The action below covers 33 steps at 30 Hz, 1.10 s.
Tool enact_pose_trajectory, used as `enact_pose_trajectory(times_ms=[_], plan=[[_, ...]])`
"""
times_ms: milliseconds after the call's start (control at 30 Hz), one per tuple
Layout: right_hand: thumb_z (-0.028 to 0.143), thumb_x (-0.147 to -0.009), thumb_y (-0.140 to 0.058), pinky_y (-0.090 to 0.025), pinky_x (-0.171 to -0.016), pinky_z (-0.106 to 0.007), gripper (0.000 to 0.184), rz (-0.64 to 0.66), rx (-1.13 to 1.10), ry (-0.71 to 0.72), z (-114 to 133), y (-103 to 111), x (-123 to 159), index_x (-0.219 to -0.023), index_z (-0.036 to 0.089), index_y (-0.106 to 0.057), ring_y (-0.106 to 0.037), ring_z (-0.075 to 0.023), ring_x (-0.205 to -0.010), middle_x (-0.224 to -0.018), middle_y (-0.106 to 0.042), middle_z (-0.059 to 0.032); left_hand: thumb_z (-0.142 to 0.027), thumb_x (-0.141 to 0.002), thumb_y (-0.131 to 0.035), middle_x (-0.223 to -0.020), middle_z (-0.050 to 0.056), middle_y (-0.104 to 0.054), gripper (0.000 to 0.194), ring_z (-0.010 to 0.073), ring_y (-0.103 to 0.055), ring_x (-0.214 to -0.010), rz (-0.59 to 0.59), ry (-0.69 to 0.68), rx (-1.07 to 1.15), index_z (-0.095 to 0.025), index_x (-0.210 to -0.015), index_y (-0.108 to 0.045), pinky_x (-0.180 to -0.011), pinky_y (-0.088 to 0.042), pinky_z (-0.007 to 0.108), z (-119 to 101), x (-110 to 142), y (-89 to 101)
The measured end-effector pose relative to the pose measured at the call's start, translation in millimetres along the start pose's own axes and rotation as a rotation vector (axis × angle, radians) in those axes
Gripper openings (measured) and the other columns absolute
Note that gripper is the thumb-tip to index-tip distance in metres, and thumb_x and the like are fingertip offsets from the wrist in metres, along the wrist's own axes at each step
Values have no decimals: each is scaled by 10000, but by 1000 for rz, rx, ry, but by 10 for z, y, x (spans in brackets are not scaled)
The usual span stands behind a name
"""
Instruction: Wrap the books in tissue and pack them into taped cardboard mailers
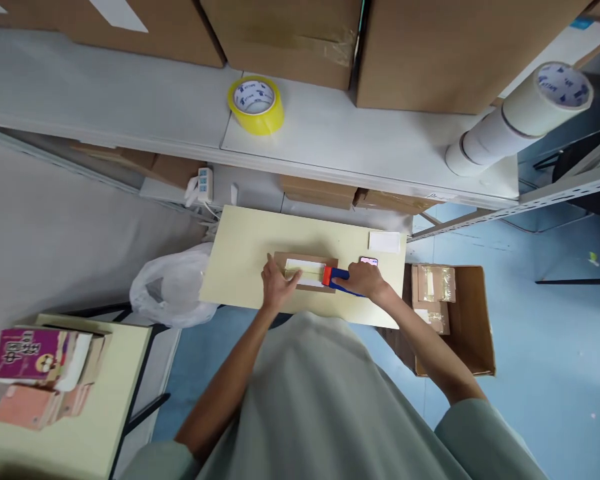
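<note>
A small flat cardboard box (305,257) lies on the pale yellow table in front of me, with a white label (310,264) on its top. My left hand (277,281) holds the box at its left end, the thumb reaching over the top and the index finger by the far left corner. Wrapped round a blue tape dispenser (341,281) with a red front is my right hand (365,279). The red front rests at the box's right end, and a strip of clear tape seems to run along the label. A phone (369,261) lies just beyond my right hand.
White paper (385,241) lies at the table's far right. A shelf (325,137) behind carries a yellow tape roll (256,107), stacked white rolls (520,120) and large cartons (285,40). An open carton (473,320) with taped boxes stands right; a plastic bag (173,283) and books (35,357) are left.
</note>
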State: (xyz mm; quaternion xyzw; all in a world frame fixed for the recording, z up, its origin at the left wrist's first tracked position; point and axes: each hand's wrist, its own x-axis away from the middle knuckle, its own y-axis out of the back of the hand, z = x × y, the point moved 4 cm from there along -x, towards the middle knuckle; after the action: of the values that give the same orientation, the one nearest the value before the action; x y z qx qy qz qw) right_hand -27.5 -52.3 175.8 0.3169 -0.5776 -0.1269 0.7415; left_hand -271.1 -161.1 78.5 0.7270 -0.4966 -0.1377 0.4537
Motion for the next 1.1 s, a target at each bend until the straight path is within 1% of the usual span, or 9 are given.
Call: enact_pose_trajectory(times_ms=[100, 200, 367, 600, 667, 767, 867, 967, 1100], plan=[[716, -1025, -574, -543, -903, -363, 661, 1, -17, 18, -28, -20, -26, -1262, 131, -769, -763, -359, -1161, -1212, -792, -238, -782, -896, -663, -1692, 417, -294, 1279, 551, -386, -1538, -91, 107, -64, 40, -1710, -119, -1243, -357, 665, -196, 93, -206], [710, -1030, -571, -542, -902, -367, 663, -2, -46, 32, -46, -34, -51, -1254, 119, -770, -761, -366, -1161, -1221, -788, -246, -905, -888, -546, -1647, 447, -335, 1346, 561, -386, -1535, -112, 151, -148, 79, -1700, -118, -1233, -359, 656, -247, 92, -294], [728, -1022, -578, -548, -876, -361, 679, 27, -102, 67, -163, -42, -36, -1249, 117, -766, -763, -355, -1133, -1220, -787, -229, -932, -914, -447, -1588, 438, -411, 1343, 533, -418, -1506, -106, 167, -218, 87, -1704, -72, -1215, -377, 619, -186, 57, -312], [694, -1009, -620, -532, -789, -337, 591, 76, -124, 26, -865, 39, 191, -1104, 136, -792, -783, -323, -1012, -1092, -815, -181, -944, -924, -403, -1536, 422, -461, 1359, 505, -431, -1490, -119, 198, -291, 117, -1694, -47, -1207, -393, 599, -187, 56, -354], [674, -1016, -617, -530, -782, -342, 580, 79, -119, -3, -956, 15, 183, -1103, 128, -794, -785, -327, -998, -1070, -816, -182, -949, -921, -395, -1516, 427, -475, 1367, 513, -448, -1470, -133, 189, -298, 138, -1684, -72, -1193, -409, 606, -190, 50, -353], [621, -1020, -643, -538, -846, -352, 558, 39, -81, -42, -874, -76, 45, -1204, 112, -778, -767, -349, -1121, -1178, -799, -216, -960, -906, -411, -1505, 431, -482, 1388, 521, -468, -1449, -147, 184, -309, 158, -1672, -113, -1183, -425, 608, -175, 36, -351], [574, -1031, -650, -547, -873, -350, 535, 5, -67, -65, -634, -206, -135, -1269, 107, -760, -753, -346, -1184, -1261, -776, -240, -955, -893, -464, -1507, 423, -486, 1389, 521, -473, -1451, -149, 188, -302, 136, -1682, -126, -1184, -426, 610, -134, 13, -353], [522, -1052, -629, -549, -843, -342, 458, -18, -63, -64, -369, -316, -232, -1207, 120, -784, -774, -330, -1125, -1198, -793, -236, -945, -871, -531, -1508, 409, -491, 1397, 520, -473, -1458, -146, 198, -289, 108, -1694, -126, -1188, -424, 614, -84, -15, -358], [304, -1049, -627, -540, -831, -341, 271, -103, -45, -34, -115, -353, -236, -1136, 118, -804, -783, -324, -1087, -1117, -807, -247, -938, -869, -541, -1492, 406, -506, 1394, 521, -486, -1447, -150, 189, -300, 110, -1692, -132, -1175, -434, 617, -64, -42, -367]])
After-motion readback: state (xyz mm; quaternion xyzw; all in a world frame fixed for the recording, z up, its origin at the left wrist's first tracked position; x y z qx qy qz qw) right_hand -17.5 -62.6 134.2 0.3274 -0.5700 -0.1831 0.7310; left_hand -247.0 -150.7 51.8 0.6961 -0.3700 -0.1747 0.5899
